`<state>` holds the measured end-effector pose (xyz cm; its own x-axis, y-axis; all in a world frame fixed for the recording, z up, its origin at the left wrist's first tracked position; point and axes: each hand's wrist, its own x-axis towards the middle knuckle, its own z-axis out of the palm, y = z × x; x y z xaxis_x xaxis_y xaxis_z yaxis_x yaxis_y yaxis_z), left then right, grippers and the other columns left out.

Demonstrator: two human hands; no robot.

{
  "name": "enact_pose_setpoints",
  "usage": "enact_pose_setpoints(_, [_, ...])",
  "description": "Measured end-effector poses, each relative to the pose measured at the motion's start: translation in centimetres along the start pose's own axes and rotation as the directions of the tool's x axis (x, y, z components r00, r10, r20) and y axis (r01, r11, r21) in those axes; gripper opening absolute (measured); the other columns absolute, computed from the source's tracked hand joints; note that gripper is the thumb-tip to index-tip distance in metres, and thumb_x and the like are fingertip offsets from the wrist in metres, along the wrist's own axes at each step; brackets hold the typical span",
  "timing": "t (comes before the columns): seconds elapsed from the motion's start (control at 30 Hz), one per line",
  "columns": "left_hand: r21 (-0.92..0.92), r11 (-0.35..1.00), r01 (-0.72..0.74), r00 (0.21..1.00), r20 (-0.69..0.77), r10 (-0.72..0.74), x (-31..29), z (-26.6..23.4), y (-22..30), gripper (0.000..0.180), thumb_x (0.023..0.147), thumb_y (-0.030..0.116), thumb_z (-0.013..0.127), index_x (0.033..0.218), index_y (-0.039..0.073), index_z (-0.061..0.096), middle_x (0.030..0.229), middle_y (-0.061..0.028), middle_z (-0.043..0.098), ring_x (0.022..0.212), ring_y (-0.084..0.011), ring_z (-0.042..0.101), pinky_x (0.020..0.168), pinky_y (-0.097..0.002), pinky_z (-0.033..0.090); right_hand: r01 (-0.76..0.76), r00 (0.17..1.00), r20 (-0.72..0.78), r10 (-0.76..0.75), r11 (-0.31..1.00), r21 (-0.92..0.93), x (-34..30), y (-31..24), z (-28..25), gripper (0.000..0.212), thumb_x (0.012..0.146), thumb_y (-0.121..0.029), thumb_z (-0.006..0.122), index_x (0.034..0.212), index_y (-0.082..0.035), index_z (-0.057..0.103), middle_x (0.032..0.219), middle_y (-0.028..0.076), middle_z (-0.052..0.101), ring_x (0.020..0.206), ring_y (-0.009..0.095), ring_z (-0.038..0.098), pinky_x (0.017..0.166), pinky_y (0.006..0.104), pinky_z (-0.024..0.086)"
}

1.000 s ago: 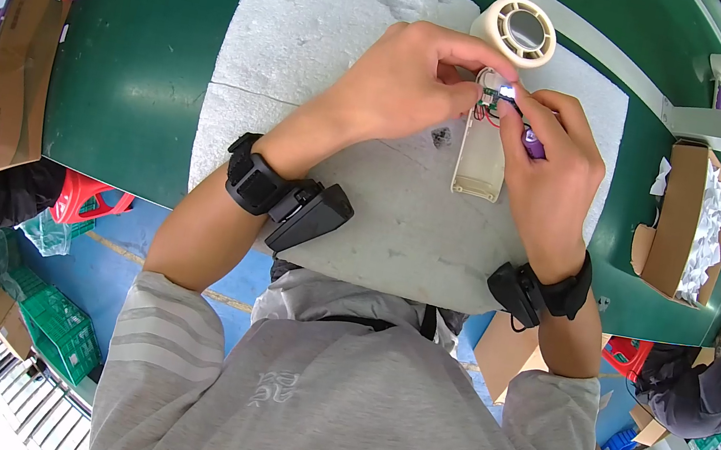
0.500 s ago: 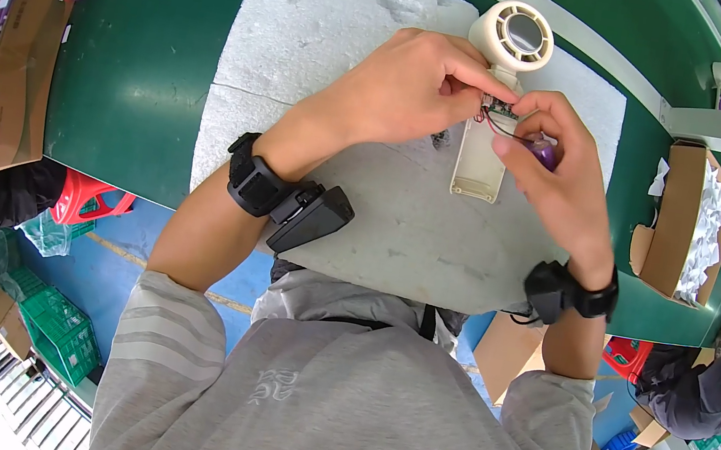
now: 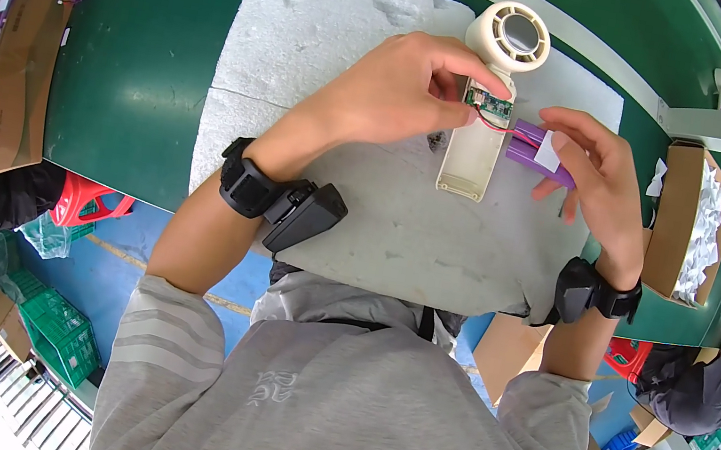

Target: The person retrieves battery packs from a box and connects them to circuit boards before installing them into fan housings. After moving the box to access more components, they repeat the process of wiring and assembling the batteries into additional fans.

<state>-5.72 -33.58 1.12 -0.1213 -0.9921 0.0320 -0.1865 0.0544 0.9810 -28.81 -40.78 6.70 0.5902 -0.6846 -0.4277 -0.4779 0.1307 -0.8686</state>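
A cream handheld fan (image 3: 468,162) lies with its handle shell open on a foam pad (image 3: 320,9), its round head pointing away from me. Inside the handle, just below the head, sits a small green circuit board (image 3: 488,103). My left hand (image 3: 403,84) grips the fan around the board, thumb and forefinger at its two ends. Thin red and dark wires (image 3: 496,126) run from the board to a purple battery (image 3: 526,148) with a white patch. My right hand (image 3: 595,164) holds this battery by its right end, just right of the handle.
An open carton with white pieces (image 3: 705,230) stands at the right of the green bench (image 3: 133,73), and another carton (image 3: 30,65) at the left. A person in dark clothing (image 3: 694,395) is at the far right. Green crates (image 3: 61,332) stand on the floor at left.
My right hand has moved right and turned, drawing the battery out beside the handle. The board now shows more fully. The fan's handle has swung slightly left.
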Motion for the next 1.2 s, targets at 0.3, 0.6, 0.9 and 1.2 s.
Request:
enact_pose_setpoints(0.3, [0.028, 0.996, 0.085, 0.989, -0.124, -0.081, -0.5, 1.1, 0.3, 0.032, 0.07, 0.0, 0.063, 0.098, 0.011, 0.073, 0.082, -0.0072, 0.066, 0.064, -0.0143, 0.058, 0.062, -0.0284, 0.049, 0.389, 0.821, -0.072, -0.566, 0.647, -0.655, -0.9, 0.7, 0.8, 0.012, 0.074, -0.001, 0.073, 0.084, 0.001, 0.067, 0.092, 0.01, 0.069, 0.066, 0.019, 0.065, 0.057, 0.0277, 0.051])
enact_pose_setpoints(0.6, [0.053, 0.999, -0.006, 0.987, -0.162, 0.014, -0.6, 1.6, 0.7, 0.031, 0.07, 0.0, 0.064, 0.097, 0.011, 0.073, 0.085, -0.0087, 0.067, 0.065, -0.0178, 0.059, 0.065, -0.0308, 0.05, 0.352, 0.771, 0.059, -0.634, 0.348, -0.869, -1.4, 0.4, 2.7, 0.005, 0.072, -0.001, 0.068, 0.075, 0.003, 0.066, 0.085, 0.019, 0.069, 0.069, 0.034, 0.064, 0.06, 0.037, 0.052])
enact_pose_setpoints(0.9, [0.086, 0.996, -0.033, 0.99, -0.137, 0.044, -0.1, 1.1, 0.3, 0.032, 0.069, 0.001, 0.065, 0.097, 0.012, 0.073, 0.082, -0.0094, 0.066, 0.069, -0.0191, 0.061, 0.069, -0.032, 0.051, 0.164, 0.829, -0.021, -0.559, 0.279, -0.946, -1.0, -0.1, 3.9, 0.005, 0.072, 0.0, 0.065, 0.069, 0.003, 0.063, 0.073, 0.021, 0.063, 0.062, 0.035, 0.061, 0.058, 0.0371, 0.051])
enact_pose_setpoints(1.2, [0.132, 0.991, -0.027, 0.994, -0.097, 0.04, -0.1, 0.7, 0.4, 0.033, 0.069, 0.002, 0.066, 0.098, 0.015, 0.074, 0.083, -0.0098, 0.067, 0.072, -0.02, 0.061, 0.071, -0.0321, 0.052, 0.289, 0.798, -0.103, -0.594, 0.526, -0.8, -1.8, 0.3, 3.3, 0.011, 0.079, -0.005, 0.068, 0.076, 0.005, 0.065, 0.076, 0.017, 0.067, 0.062, 0.031, 0.064, 0.059, 0.0348, 0.052])
